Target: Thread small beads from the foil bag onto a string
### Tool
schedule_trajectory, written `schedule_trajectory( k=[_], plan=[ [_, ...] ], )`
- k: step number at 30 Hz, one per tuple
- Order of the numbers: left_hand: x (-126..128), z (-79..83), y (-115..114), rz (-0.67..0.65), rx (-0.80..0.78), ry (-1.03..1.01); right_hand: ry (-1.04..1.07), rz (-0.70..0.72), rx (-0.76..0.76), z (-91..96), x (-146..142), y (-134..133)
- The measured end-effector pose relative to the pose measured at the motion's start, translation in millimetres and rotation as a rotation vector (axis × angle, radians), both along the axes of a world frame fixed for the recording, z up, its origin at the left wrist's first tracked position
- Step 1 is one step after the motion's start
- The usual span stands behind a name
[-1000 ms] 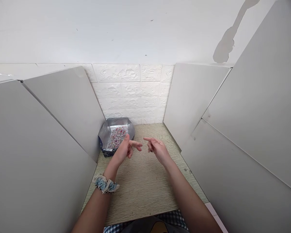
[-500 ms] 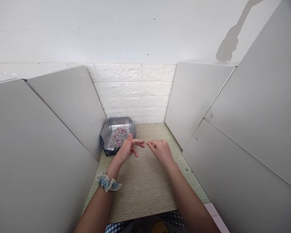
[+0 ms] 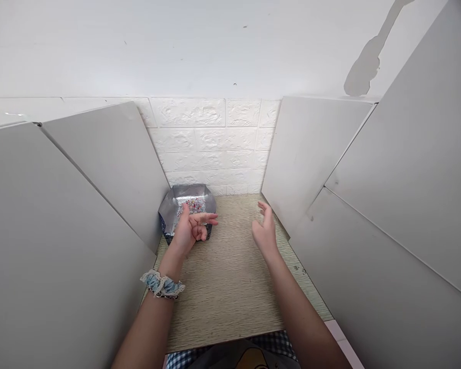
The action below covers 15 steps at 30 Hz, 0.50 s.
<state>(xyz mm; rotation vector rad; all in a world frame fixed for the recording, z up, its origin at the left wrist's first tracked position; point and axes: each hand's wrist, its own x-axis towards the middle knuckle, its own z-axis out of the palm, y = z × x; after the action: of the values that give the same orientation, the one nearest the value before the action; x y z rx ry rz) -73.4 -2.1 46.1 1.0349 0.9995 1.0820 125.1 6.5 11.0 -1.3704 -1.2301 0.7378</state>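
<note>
Many pink and whitish beads lie in a silvery, angular container; left fingers apart, right fingers apart.

A container (silvery inside) stands on the table.

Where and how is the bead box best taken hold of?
Probably pinch the box by its right rim, coming from the right, over the table: a raised wall shows there. Its left side sits close to the panel, and the left hand covers part of the near side in this view.
</note>
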Motion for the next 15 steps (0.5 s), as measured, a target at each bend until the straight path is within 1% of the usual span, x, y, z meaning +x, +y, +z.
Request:
schedule_trajectory(
  k=[2,3,6,8,10,12,14,15],
  plan=[
    [2,-0.7,-1,-0.05,-0.011,0.022,-0.055,0.114,-0.019,-0.2,-3,-3],
    [3,-0.9,-1,-0.078,-0.015,0.035,-0.071,0.195,-0.023,-0.3,-4,-4],
    [7,-1.6,-3,-0.162,-0.015,0.077,-0.083,0.512,-0.002,-0.6,-10,-10],
    [9,-2.7,-4,-0.218,-0.006,0.099,0.017,0.747,-0.04,-0.4,-17,-14],
    [11,-4.1,-5,-0.278,-0.009,0.108,0.189,0.927,-0.129,0.9,-24,-19],
    [13,-5.4,-5,-0.338,-0.017,0.105,0.296,0.978,-0.222,3.4,-30,-23],
    [13,-5.9,-6,-0.359,-0.016,0.109,0.257,0.963,-0.267,6.5,-34,-26],
    [13,-5.8,-6,-0.354,-0.011,0.113,0.207,0.925,-0.254,7.7,-34,-26]
  ],
)
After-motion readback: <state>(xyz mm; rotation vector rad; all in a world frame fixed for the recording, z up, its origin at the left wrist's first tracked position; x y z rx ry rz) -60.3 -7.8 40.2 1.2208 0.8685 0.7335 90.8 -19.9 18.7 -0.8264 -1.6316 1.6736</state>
